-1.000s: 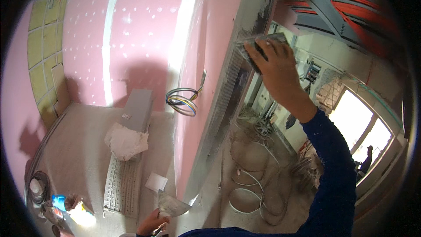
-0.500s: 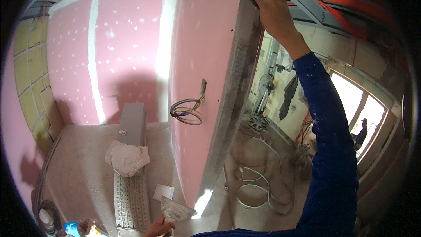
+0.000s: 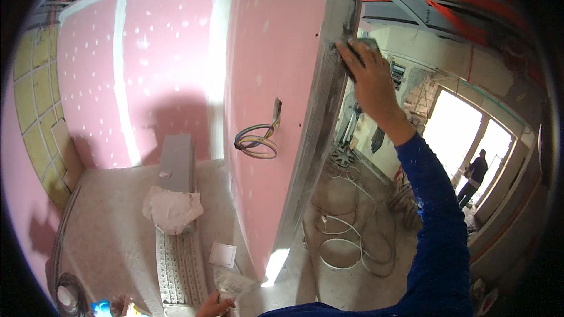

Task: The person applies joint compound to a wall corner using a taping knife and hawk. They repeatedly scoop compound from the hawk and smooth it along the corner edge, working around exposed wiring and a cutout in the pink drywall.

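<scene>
My right hand (image 3: 374,85) is raised to the upper part of a pink plasterboard partition (image 3: 273,53). Its fingers are closed on a dark putty knife (image 3: 351,63), mostly covered by the hand, at the partition's edge. A grey perforated corner strip (image 3: 310,135) runs down that edge. Low at the bottom, my left hand (image 3: 216,305) grips a wide putty knife (image 3: 234,282) with a smeared blade, near the partition's foot. Most of that handle is hidden. A loop of coloured cables (image 3: 257,142) sticks out of the partition's face.
A long grey box (image 3: 177,161), a torn paper sack (image 3: 172,210) and perforated metal profiles (image 3: 181,270) lie on the floor at left. A white square plate (image 3: 223,255) is beside them. White cable (image 3: 341,252) coils at right. Another person (image 3: 474,176) stands by the bright opening.
My right hand has come down along the partition's edge with its putty knife, whose blade is now turned differently. My left hand has barely shifted. The person at the opening shows more fully.
</scene>
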The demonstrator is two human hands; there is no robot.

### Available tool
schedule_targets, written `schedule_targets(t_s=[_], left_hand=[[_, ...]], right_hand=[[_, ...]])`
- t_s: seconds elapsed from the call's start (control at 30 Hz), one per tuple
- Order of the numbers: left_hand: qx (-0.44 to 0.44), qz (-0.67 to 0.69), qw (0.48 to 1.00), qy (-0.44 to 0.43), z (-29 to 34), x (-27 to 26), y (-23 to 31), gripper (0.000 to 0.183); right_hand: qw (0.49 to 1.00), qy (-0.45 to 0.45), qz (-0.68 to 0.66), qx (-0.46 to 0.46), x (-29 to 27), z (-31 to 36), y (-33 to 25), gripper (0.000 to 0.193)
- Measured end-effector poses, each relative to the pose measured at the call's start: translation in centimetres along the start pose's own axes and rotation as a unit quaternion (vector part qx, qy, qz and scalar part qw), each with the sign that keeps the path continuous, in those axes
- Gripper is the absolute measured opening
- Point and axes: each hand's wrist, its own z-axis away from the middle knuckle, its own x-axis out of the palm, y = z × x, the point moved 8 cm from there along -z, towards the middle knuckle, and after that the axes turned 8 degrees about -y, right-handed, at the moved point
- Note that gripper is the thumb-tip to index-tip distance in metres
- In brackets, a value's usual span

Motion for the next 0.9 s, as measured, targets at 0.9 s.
schedule_targets(t_s=[0.9], left_hand=[[0.014, 0.045, 0.998, 0.031, 1.5, 1.3, 1.0, 0.03]], right_hand=[[0.989, 0.143, 0.005, -0.021, -0.8, -12.6, 8.7, 0.075]])
